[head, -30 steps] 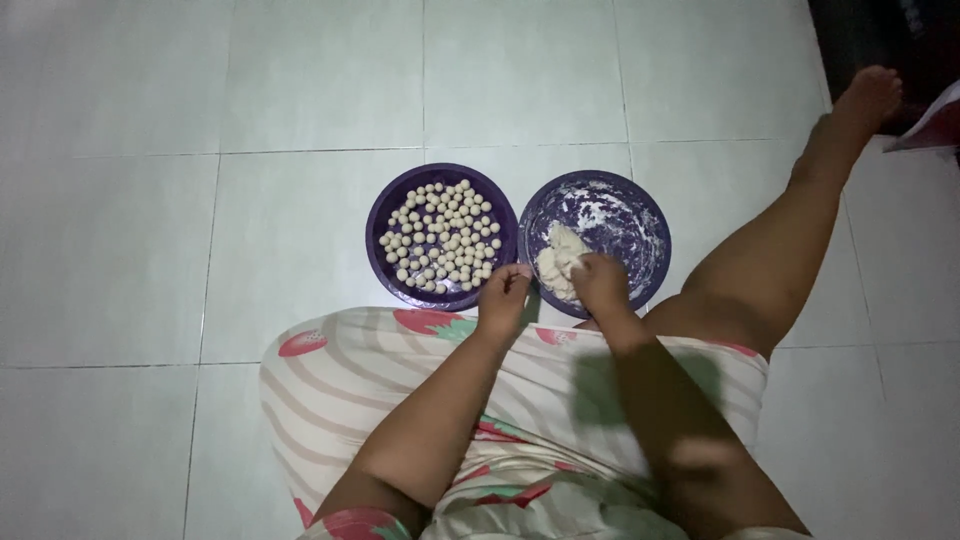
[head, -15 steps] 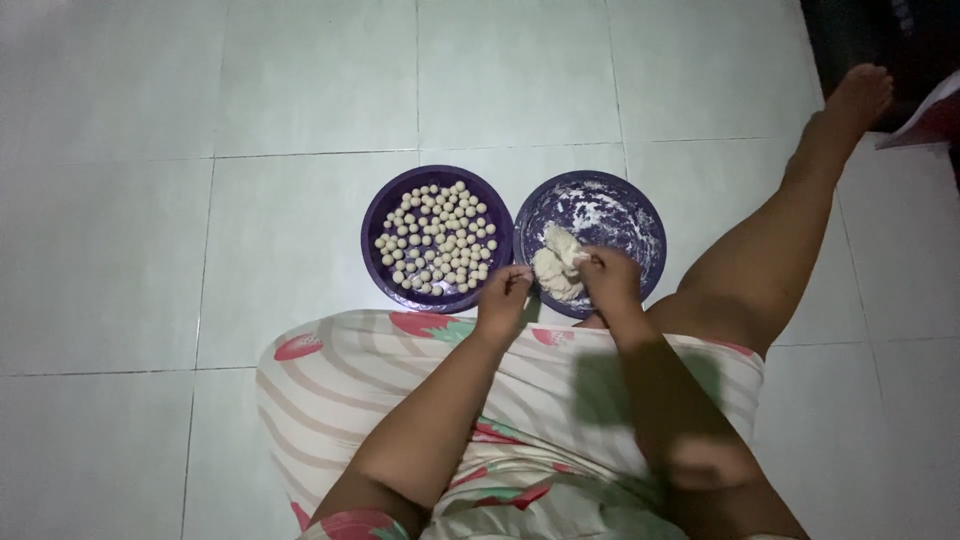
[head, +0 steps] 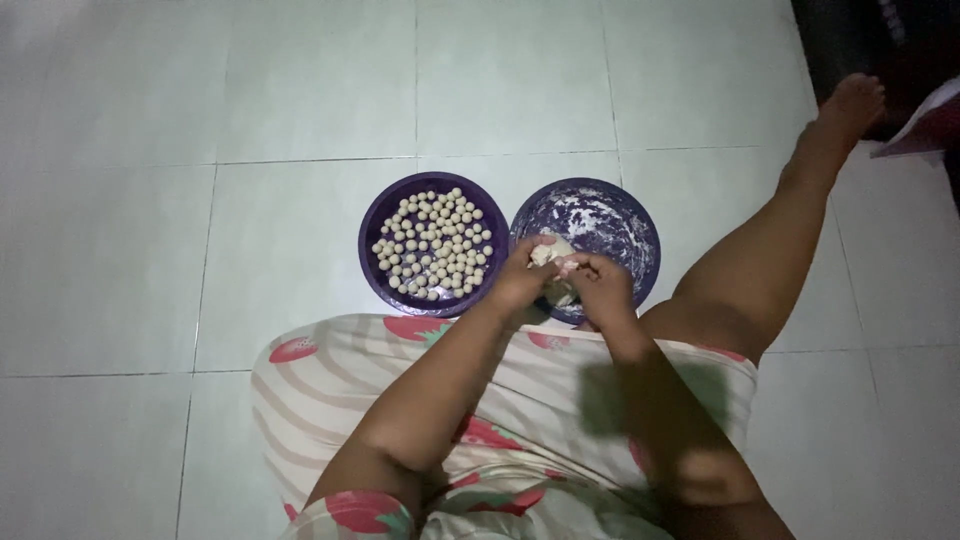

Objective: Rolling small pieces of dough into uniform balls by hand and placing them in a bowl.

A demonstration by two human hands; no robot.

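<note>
Both hands, left (head: 522, 277) and right (head: 598, 283), meet pinched on the dough lump (head: 548, 254) over the floured purple plate (head: 628, 222). It looks soft and sticky; best nipped at its edge.

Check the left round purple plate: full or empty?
Nearly full: the left round purple plate holds many small pale dough balls in a single layer across most of its surface, leaving only the rim bare.

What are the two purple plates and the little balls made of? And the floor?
The purple plates look like plastic: even colour, smooth, thin rims. The right one wears a white, floury dusting. The little balls seem to be raw dough, pale and matte, like the soft lump that the left hand and right hand pinch. The floor looks like glazed ceramic tile, shiny with grout lines.
</note>
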